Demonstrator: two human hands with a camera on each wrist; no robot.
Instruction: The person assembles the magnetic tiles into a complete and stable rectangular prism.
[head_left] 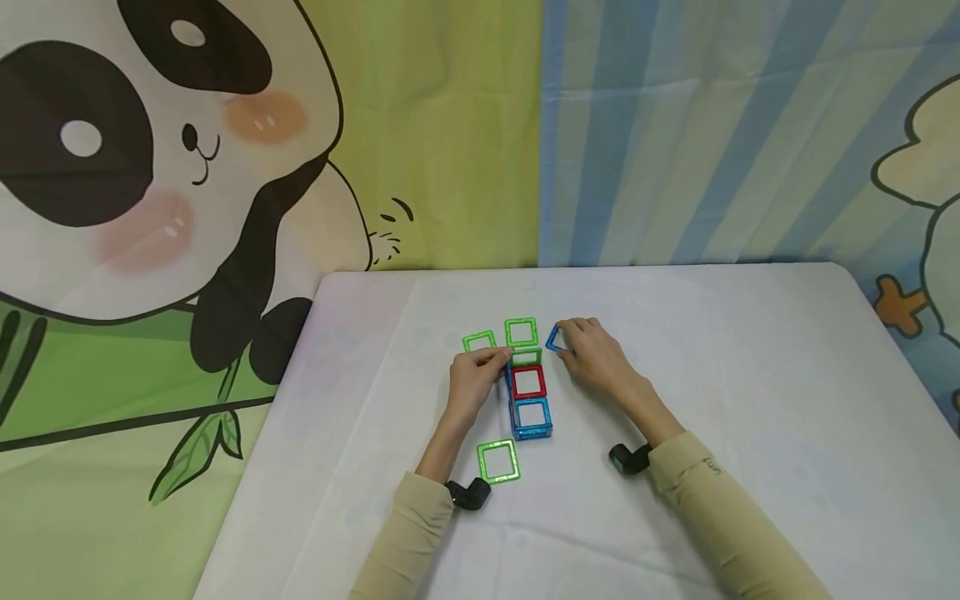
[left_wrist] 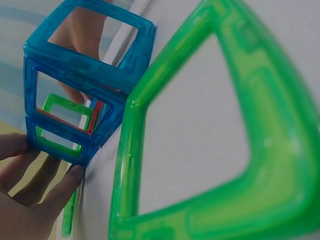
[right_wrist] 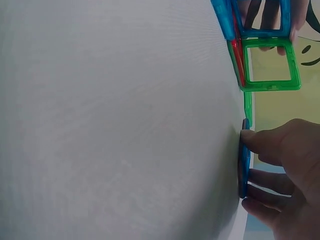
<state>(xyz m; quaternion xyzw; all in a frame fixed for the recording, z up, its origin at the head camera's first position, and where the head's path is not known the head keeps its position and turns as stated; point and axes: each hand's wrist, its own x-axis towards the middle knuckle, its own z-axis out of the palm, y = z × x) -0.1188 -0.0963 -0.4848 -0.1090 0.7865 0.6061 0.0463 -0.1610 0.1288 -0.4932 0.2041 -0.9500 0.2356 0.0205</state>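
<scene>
In the head view my left hand (head_left: 471, 383) is at the far-left corner of a small row of square magnetic tiles. The left wrist view shows its thumb and fingers pinching the end of the blue tile wall (left_wrist: 75, 100). Blue tiles (head_left: 532, 432) form the near end of the row; a red tile (head_left: 528, 396) lies beyond them. A green tile (right_wrist: 272, 87) stands upright at the far end. To the right, my right hand (head_left: 600, 358) holds a separate blue tile (right_wrist: 244, 160) by its edges, close over the white tabletop.
A loose green tile (head_left: 501, 479) lies near my left wrist. Two more green tiles lie past the row, one straight behind it (head_left: 522, 344) and one partly hidden by my left hand (head_left: 480, 336). The white table (head_left: 712, 375) reaches back to a printed curtain (head_left: 450, 133).
</scene>
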